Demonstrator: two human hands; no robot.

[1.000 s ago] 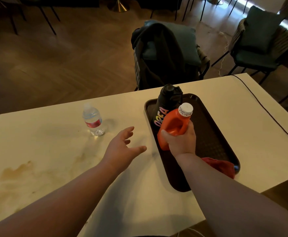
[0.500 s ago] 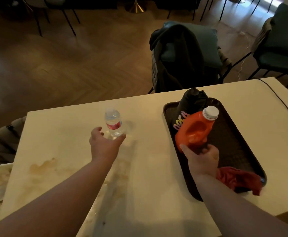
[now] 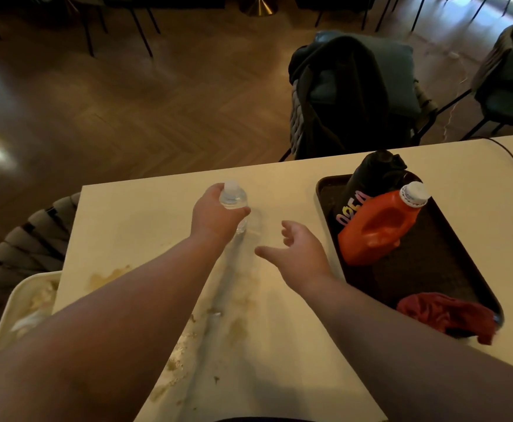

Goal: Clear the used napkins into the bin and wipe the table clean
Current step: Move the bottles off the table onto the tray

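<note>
Stained surface (image 3: pixel 145 214): water bottle (image 3: pixel 233 198) gripped by left hand (image 3: pixel 215 217), label hidden; right hand (image 3: pixel 302 254) held open. Lettering on black bag (image 3: pixel 374 175) at 2 o'clock partly blocked by orange jug (image 3: pixel 380 226).

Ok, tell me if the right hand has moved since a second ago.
Yes. The right hand has left the orange jug on the tray and moved left over the table, open.
</note>
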